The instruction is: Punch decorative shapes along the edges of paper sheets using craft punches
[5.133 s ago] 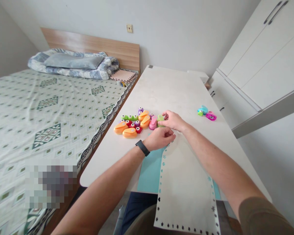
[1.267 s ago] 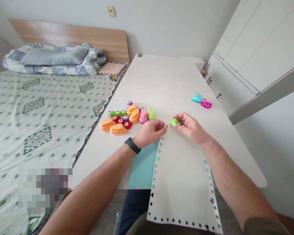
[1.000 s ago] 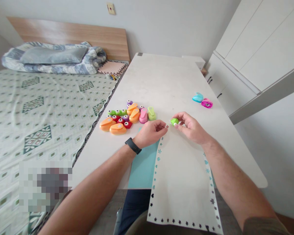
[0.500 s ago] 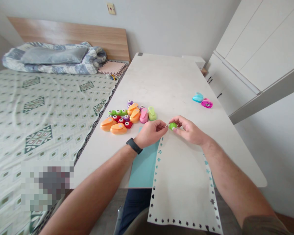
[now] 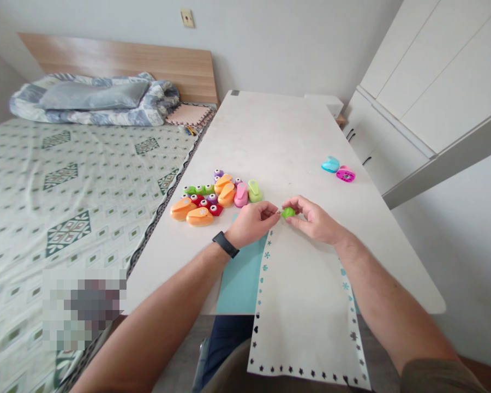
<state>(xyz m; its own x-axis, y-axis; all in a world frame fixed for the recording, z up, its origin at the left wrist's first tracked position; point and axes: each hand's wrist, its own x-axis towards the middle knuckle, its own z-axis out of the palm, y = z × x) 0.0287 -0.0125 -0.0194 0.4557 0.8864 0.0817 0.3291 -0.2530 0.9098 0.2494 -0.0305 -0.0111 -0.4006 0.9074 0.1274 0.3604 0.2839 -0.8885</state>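
My right hand (image 5: pixel 314 222) pinches a small green craft punch (image 5: pixel 287 212) between thumb and fingers. My left hand (image 5: pixel 251 224) lies just left of it, fingertips closed on a tiny paper bit (image 5: pixel 279 212) that touches the punch's edge. Below my hands stretches a white paper strip (image 5: pixel 305 322) with small punched shapes along its borders, over a teal sheet (image 5: pixel 239 289). To the left sits a cluster of several craft punches (image 5: pixel 213 199) in orange, red, purple, green and pink. A fitted black band (image 5: pixel 225 244) circles my left wrist.
The white table (image 5: pixel 294 136) also holds a cyan punch (image 5: pixel 331 164) and a magenta punch (image 5: pixel 346 174) at right. A bed (image 5: pixel 85 202) with a patterned cover runs along the table's left edge. White cabinets (image 5: pixel 445 71) stand at right.
My hands have drawn closer together, bringing the green punch left against the paper bit at my left fingertips. The head view has shifted slightly.
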